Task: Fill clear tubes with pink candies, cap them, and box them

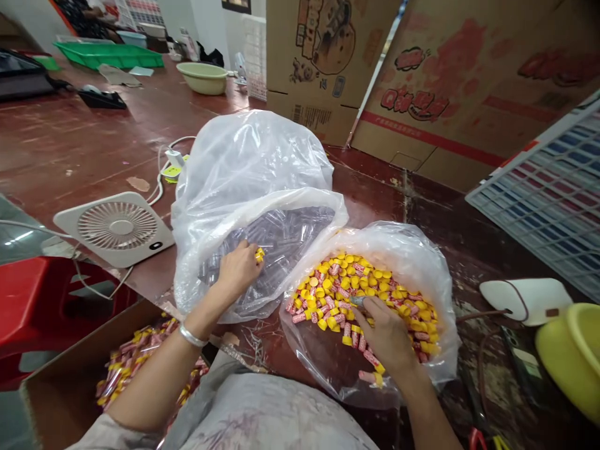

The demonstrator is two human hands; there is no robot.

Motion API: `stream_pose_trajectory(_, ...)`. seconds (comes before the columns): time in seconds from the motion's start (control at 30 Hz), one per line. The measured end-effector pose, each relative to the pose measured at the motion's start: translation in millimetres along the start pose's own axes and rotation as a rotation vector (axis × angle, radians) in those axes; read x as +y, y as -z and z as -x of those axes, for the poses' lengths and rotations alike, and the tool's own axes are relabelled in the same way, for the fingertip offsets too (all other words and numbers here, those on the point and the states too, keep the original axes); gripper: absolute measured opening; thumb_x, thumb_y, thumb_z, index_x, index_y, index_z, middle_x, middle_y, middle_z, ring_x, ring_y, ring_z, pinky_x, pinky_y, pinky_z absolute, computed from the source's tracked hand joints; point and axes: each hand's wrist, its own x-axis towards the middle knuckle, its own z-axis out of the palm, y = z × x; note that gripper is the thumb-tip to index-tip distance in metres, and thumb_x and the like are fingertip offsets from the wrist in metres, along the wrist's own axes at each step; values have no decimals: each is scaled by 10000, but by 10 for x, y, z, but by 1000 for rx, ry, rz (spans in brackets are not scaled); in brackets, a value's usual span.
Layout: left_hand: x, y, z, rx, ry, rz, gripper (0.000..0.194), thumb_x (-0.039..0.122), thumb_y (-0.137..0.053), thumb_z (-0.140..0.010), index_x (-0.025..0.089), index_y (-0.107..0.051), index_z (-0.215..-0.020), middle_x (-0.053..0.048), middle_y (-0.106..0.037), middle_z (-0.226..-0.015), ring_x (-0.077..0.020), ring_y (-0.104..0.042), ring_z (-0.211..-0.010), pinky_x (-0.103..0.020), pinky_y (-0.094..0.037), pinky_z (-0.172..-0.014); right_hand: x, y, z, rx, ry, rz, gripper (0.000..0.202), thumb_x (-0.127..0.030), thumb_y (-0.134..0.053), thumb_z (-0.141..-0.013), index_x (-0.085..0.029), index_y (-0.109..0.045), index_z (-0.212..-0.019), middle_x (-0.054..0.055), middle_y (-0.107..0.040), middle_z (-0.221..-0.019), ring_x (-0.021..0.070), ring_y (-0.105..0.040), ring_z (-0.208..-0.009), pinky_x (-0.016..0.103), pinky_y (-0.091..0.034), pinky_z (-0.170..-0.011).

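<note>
A plastic bag (pixel 253 150) of clear tubes (pixel 281 240) lies open in the middle. My left hand (pixel 240 270), with a bracelet on its wrist, is closed over the tubes, a small yellow-capped piece (pixel 259 254) showing at its fingers. To the right, a second clear bag (pixel 417 250) holds many pink patterned pieces with yellow caps (pixel 347 281). My right hand (pixel 385 334) reaches into that pile, its fingers curled around something at the thumb and index finger that I cannot make out clearly.
A white fan (pixel 120 228) and red stool (pixel 42 312) stand at left. Below my left arm, a cardboard box (pixel 65 387) holds more capped tubes. Large cartons (pixel 422 81) stand behind; a white crate (pixel 553 187) and yellow-green basin (pixel 572 356) are at right. A person (pixel 96 19) sits far left.
</note>
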Motion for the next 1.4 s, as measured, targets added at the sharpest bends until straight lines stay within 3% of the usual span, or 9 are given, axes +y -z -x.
stream_pose_trajectory(0.23,-49,62,388,-183,80,1180,340,417,-775,-716,141,-675,-886,-21,-641,-755,-156,-589,-691,-264,-462,-652,-247,-59,42,-237,275,-1,182,-125,-707,-847,-220,-626,-979,54,-680,-1110,254,-624,-1041,390,-541,-864)
stream_pose_trajectory(0.43,284,-94,787,-432,326,1646,401,425,-850,-624,132,-718,-864,-18,-667,-673,-122,-591,-590,-249,-498,-613,-272,-220,51,-104,230,-184,84,-156,-599,-930,-206,-662,-955,79,-710,-1017,229,-682,-931,381,-578,-825)
stream_pose_trajectory(0.67,531,-75,1123,-16,-301,1117,213,292,-766,-789,192,-763,-977,-86,-789,-991,-250,-716,-964,-361,-544,-900,-604,-87,-88,38,-493,-1232,299,-434,-722,-846,-202,-672,-1028,42,-747,-929,194,-710,-837,353,-613,-782)
stream_pose_trajectory(0.83,530,-64,1129,149,-838,871,319,186,-635,-890,220,-700,-1200,-124,-775,-1115,-239,-738,-998,-350,-564,-875,-806,-114,-120,-130,-669,-1645,339,-461,-823,-722,-203,-684,-891,5,-721,-852,149,-679,-725,286,-596,-687)
stream_pose_trajectory(0.97,476,-140,1095,263,-936,745,337,165,-585,-926,229,-678,-1243,-129,-775,-1110,-231,-739,-982,-354,-553,-861,-870,-53,-78,-325,-509,-1715,531,-650,-784,-697,-201,-675,-957,48,-725,-904,209,-702,-847,345,-589,-785)
stream_pose_trajectory(1.07,440,-196,1118,243,-831,751,277,217,-583,-929,231,-719,-1170,-132,-767,-1115,-234,-727,-983,-359,-553,-864,-897,20,-46,-396,-287,-1588,773,-666,-828,-623,-220,-606,-1214,105,-694,-1161,276,-666,-1090,405,-557,-925)
stream_pose_trajectory(1.17,450,-208,1167,90,-497,906,265,324,-627,-900,219,-735,-1117,-132,-753,-1115,-249,-704,-1013,-364,-546,-902,-910,28,0,-226,-225,-1225,668,-546,-823,-708,-236,-574,-1244,100,-685,-1188,274,-662,-1104,400,-561,-920)
stream_pose_trajectory(1.3,466,-158,1232,-390,57,1360,396,472,-725,-800,153,-721,-1035,-88,-741,-892,-223,-679,-801,-321,-541,-750,-1010,-47,17,-13,2,-704,602,-463,-859,-682,-197,-602,-1157,110,-692,-1078,300,-659,-1052,453,-546,-941)
stream_pose_trajectory(1.4,236,-72,1315,-631,160,1564,405,459,-827,-675,137,-702,-887,-42,-683,-776,-167,-608,-711,-266,-495,-695,-1098,-71,-36,-102,333,-576,749,-548,-857,-660,-171,-570,-1240,159,-652,-1231,334,-579,-1228,496,-477,-1060)
